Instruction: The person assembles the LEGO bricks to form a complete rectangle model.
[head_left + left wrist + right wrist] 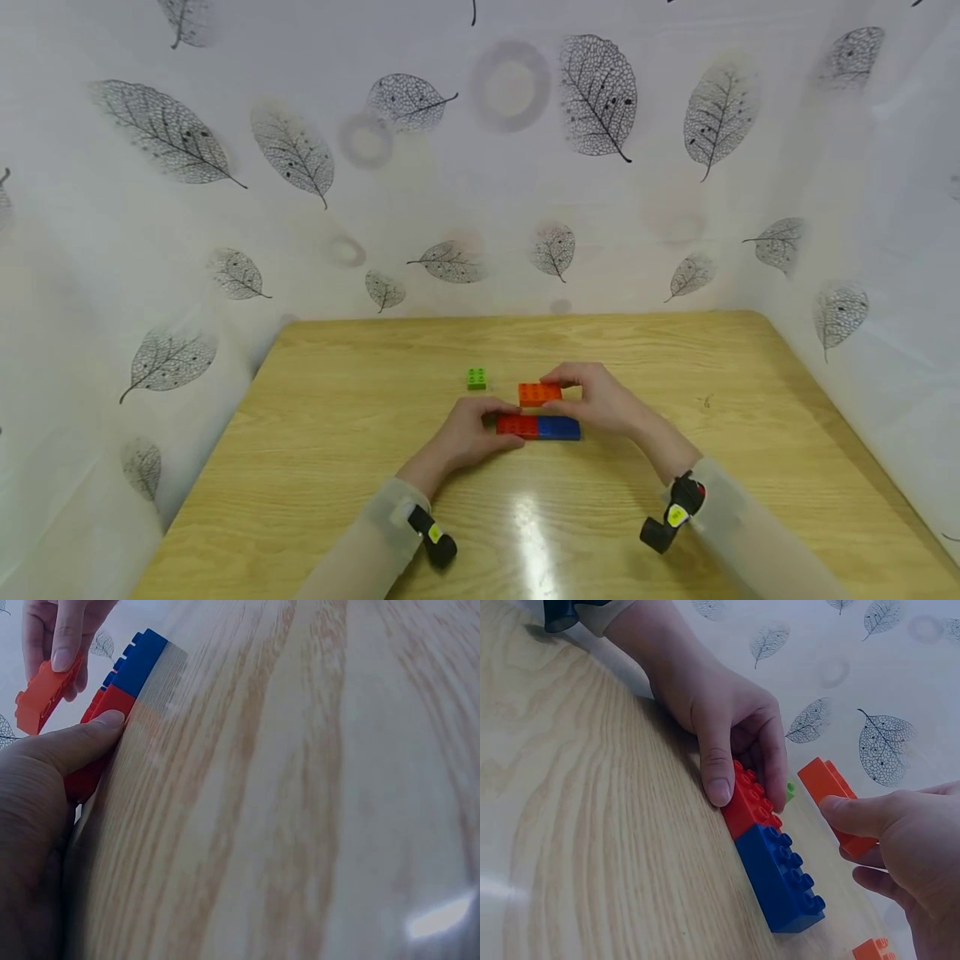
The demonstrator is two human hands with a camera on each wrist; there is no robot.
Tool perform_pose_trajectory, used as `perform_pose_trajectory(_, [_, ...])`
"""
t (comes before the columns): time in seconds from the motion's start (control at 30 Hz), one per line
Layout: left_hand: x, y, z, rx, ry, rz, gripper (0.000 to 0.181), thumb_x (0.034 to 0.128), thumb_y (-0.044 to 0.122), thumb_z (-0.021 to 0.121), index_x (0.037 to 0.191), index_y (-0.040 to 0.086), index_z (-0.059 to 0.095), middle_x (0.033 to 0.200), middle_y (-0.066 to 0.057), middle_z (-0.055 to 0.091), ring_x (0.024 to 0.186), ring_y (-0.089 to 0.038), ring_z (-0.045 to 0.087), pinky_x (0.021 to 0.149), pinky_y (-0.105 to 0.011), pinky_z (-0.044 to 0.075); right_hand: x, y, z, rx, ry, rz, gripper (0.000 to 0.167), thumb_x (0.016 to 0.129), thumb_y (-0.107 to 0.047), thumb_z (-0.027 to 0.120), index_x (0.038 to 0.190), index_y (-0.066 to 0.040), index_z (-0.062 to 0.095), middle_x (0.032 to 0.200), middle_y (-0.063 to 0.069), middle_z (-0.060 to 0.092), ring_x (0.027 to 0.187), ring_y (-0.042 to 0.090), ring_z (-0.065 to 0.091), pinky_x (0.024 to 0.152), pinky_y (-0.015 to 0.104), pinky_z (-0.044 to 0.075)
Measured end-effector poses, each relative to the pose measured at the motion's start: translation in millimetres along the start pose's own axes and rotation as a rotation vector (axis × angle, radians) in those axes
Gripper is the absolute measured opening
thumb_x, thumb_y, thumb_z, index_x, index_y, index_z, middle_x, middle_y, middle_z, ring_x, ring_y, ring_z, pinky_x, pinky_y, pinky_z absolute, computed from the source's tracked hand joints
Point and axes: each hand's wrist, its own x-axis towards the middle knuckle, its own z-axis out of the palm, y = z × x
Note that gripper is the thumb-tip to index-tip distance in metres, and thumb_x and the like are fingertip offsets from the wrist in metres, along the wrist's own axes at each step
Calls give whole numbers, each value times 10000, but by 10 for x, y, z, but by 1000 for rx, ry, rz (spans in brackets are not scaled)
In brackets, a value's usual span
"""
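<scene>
The orange brick [534, 395] is pinched between thumb and fingers of the right hand [596, 402], apart from the red brick [519, 427] and blue brick [558, 428]. These two lie end to end, touching, on the worktop [337, 467]; the left hand [467, 435] grips the red one. Their alignment appears done; the orange brick remains unjoined. Beyond the left hand, a green brick [477, 379] stands apart, apparently unused. Near the right hand, another orange piece [874, 950] partly shows.

Red brick [740, 816], blue brick [774, 881] and orange brick [534, 394] appear plastic, smooth-sided. Tabletop [337, 400] shows wood grain, smooth and glossy, reflecting light. Backdrop [480, 187] appears cloth-like, matt.
</scene>
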Motion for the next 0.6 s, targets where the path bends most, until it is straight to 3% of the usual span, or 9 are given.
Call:
perform_pose_trajectory(0.43, [-5,-10,13,-12,8,0,447,824,342,945,1221,196,801,1135,119,746,1102,-114,651,1012,-383,506,-125,10,92,42,-15,-53,331,932,-187,851,1223,-62,756,1156,2,748,1062,211,701,938,516,572])
perform_pose_trajectory(0.6, [-11,1,13,-13,5,-5,472,824,335,945,1243,178,793,1151,110,745,1108,-112,648,1012,-373,505,-173,5,127,65,-26,-27,336,917,-171,863,1223,-79,758,1150,-15,732,1067,201,690,951,504,569])
